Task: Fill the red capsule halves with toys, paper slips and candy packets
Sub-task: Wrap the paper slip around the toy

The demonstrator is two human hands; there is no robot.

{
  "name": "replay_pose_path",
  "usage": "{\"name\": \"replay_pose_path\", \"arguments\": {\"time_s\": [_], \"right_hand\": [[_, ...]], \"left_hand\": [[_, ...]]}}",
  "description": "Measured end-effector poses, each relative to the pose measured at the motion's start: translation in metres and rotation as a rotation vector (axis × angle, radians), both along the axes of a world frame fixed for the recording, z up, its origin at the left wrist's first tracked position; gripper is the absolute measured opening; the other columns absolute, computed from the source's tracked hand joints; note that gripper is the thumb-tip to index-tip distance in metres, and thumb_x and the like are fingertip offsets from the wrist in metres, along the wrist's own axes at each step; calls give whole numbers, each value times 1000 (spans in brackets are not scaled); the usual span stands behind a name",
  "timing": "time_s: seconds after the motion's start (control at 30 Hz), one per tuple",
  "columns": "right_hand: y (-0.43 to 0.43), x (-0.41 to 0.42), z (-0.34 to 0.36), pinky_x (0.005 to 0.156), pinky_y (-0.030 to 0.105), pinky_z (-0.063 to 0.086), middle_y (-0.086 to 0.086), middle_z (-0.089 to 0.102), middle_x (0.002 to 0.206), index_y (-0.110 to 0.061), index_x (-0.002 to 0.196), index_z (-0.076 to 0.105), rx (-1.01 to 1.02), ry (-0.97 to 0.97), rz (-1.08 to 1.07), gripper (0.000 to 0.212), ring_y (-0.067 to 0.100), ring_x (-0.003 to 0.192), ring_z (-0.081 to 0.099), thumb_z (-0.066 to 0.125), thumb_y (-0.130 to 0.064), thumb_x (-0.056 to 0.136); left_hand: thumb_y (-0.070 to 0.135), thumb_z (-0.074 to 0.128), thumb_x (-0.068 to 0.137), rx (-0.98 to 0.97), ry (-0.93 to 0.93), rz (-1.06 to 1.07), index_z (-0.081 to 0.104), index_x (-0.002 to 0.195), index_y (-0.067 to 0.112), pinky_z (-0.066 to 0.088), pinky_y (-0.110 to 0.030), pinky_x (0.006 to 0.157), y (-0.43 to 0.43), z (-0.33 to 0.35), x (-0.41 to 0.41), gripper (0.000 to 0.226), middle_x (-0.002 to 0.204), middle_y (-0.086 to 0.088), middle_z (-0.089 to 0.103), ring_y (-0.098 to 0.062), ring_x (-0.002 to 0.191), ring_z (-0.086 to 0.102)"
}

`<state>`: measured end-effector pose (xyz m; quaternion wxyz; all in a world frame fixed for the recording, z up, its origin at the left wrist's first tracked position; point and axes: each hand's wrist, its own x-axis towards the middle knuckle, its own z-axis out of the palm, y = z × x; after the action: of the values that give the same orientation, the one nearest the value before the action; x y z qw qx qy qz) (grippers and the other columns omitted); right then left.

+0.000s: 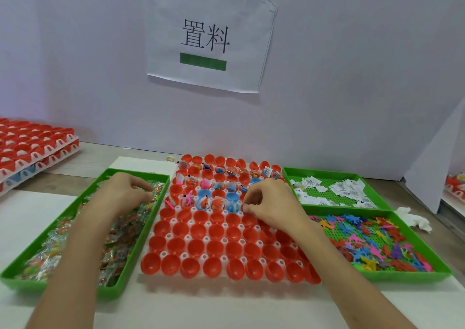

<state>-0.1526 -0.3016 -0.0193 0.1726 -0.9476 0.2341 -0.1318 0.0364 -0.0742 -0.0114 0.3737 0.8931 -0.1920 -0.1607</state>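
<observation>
The left hand (125, 190) hangs over the far end of a green plastic tray (141, 238) at the left of the tabletop (226, 308), its fingers curled down into the heap of clear candy packets (50, 253); whether it grips one cannot be told. The right hand (271, 203) hovers over the right side of a white grid tray (164, 253) at the tabletop's centre, thumb and fingertips (247, 209) drawn close together just above a cup, and anything pinched between them is too small to make out. That tray holds rows of open red plastic capsule halves (214, 265): those in the near rows are bare inside, those in the far rows carry small toys and slips, with a few blue capsule halves (203, 194) among them. To the right lie two more green trays, the farther one (322, 171) with white printed paper slips (347, 190), the nearer one (402, 276) with small multicoloured plastic toys (377, 243). A crumpled white tissue (412, 219) lies by the right edge. A stack of trays of red capsules (32, 147) sits at the far left corner.
</observation>
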Motion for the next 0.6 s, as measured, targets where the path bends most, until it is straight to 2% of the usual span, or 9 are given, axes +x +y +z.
{"name": "replay_pose_path", "arguments": {"time_s": [0.1, 0.2, 0.33, 0.43, 0.5, 0.6], "right_hand": [[1, -1, -3, 84, 31, 57, -15, 71, 79, -30, 85, 76, 23, -62, -1, 8, -2, 75, 63, 81, -31, 80], [-1, -4, -4, 81, 29, 58, -13, 72, 79, -28, 85, 76, 63, -73, 18, 10, -1, 74, 65, 82, -28, 78], [-8, -7, -4, 79, 29, 59, -13, 72, 78, -28, 84, 76, 114, -95, 54, 12, -2, 74, 66, 84, -28, 75], [-13, -9, -5, 79, 31, 59, -13, 72, 78, -28, 84, 76, 133, -98, 72, 14, -1, 74, 66, 85, -32, 74], [-15, -10, -5, 80, 32, 58, -14, 72, 79, -30, 84, 76, 131, -97, 72, 16, -2, 75, 65, 85, -36, 73], [-16, -12, -4, 83, 30, 56, -16, 72, 80, -33, 83, 75, 161, -112, 94, 16, -3, 78, 65, 82, -43, 74]], "left_hand": [[10, 74, 89, 40, 8, 7, 75, 104, 15, 51, -46, 95, -2, -7, 2, 16, 109, -11, 69, -29, 94, 66], [9, 76, 86, 37, -4, 27, 76, 99, 15, 49, -40, 87, -3, -11, 2, 14, 97, -6, 70, -29, 90, 66], [18, 79, 85, 73, -41, 55, 70, 82, 30, 49, -51, 99, -8, -13, -4, 15, 105, -7, 73, -30, 104, 64], [20, 78, 85, 80, -63, 67, 73, 92, 27, 49, -53, 99, -10, -15, -3, 11, 112, -10, 73, -31, 106, 63], [20, 78, 85, 83, -76, 76, 74, 102, 23, 49, -53, 99, -10, -16, -3, 17, 115, -11, 72, -32, 107, 63], [20, 77, 86, 92, -97, 78, 71, 85, 30, 50, -53, 97, -11, -15, -5, 11, 113, -11, 72, -32, 108, 62]]}}
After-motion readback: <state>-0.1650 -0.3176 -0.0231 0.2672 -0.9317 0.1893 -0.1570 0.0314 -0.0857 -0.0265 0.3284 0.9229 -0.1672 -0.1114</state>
